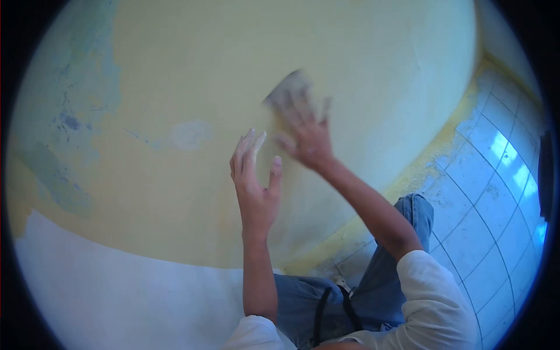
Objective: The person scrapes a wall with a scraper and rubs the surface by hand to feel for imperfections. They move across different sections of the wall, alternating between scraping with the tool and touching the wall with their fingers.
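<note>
My right hand (306, 131) presses a greyish sheet (290, 84) flat to the yellow wall (192, 70); hand and sheet are blurred, and the sheet's edge shows past the fingertips. Lower and to the left, my left hand (254, 181) is raised in front of the wall with its fingers apart and nothing in it. Pale dust coats its fingertips. To the left of my left hand, a whitish patch (190, 134) marks the wall.
Green and blue worn patches (70, 122) cover the wall's left side. A white area (116, 291) lies at the lower left. Tiled floor (478, 204) with yellow dust along the wall's base is at the right. My bent legs in jeans (379, 274) are below.
</note>
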{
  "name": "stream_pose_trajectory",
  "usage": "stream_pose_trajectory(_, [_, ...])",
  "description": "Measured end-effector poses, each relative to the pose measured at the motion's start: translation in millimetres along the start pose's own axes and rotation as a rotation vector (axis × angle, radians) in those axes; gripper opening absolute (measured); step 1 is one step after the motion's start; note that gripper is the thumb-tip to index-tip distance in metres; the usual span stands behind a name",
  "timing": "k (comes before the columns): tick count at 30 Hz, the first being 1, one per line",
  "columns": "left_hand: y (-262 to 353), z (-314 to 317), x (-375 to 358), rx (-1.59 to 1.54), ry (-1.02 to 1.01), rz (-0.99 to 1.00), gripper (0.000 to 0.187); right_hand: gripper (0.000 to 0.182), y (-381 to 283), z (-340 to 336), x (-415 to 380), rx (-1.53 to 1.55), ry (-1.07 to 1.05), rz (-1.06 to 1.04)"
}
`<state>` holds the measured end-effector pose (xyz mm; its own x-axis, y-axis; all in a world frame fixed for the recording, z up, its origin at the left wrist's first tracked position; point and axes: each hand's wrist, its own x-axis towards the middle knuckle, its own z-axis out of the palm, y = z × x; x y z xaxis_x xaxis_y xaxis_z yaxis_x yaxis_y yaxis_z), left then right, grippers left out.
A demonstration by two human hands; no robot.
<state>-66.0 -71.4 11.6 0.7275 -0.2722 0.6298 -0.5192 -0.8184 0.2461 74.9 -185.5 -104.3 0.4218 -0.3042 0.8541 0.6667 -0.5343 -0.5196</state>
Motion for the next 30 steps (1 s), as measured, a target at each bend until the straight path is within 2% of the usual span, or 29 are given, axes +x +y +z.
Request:
stream_pose_trajectory(3, [1,5,7,-0.007,-0.026,0.031,0.05,0.076,24,-2,-6,-0.34,-0.223,-0.159])
stream_pose_trajectory(5, [9,-4,3,0.039,-0.048,0.108,0.05,0.072,48,-11,14,-0.424,-0.132,0.13])
stream_pose_trajectory(10, [-4,2,-6,0.027,-0.078,-0.013,0.046,0.072,17,-1,-16,-0.06,0.042,0.088])
stream_pose_trajectory(13, [-3,10,-5,0.058,-0.112,0.047,0.043,0.077,53,-9,-16,-0.425,-0.173,-0.076])
stream_pose_trajectory(14, [3,9,-7,0.073,-0.127,0.073,0.043,0.081,70,-10,-11,-0.52,-0.133,-0.063])
stream_pose_trajectory(17, [-8,2,-13,0.092,-0.15,0.059,0.041,0.083,64,-5,-2,-0.265,0.068,0.344])
stream_pose_trajectory(19, [-10,9,-18,0.069,-0.147,0.011,0.04,0.086,29,-3,-17,-0.213,-0.067,0.11])
stream_pose_trajectory(21, [-14,11,-16,0.076,-0.156,-0.02,0.039,0.088,19,-10,-13,-0.258,-0.182,0.016])
stream_pose_trajectory(24, [-5,6,-19,0.084,-0.166,0.063,0.039,0.088,67,-9,2,-0.713,-0.085,0.101])
stream_pose_trajectory(27, [-15,4,-18,0.105,-0.147,0.085,0.04,0.086,52,4,-12,-0.243,0.068,0.255])
stream_pose_trajectory(29, [-13,8,-14,0.101,-0.15,0.05,0.041,0.084,12,-1,-24,-0.165,-0.151,0.024])
stream_pose_trajectory(30, [-13,9,-8,0.113,-0.151,0.05,0.041,0.083,22,0,-25,-0.273,-0.159,-0.032])
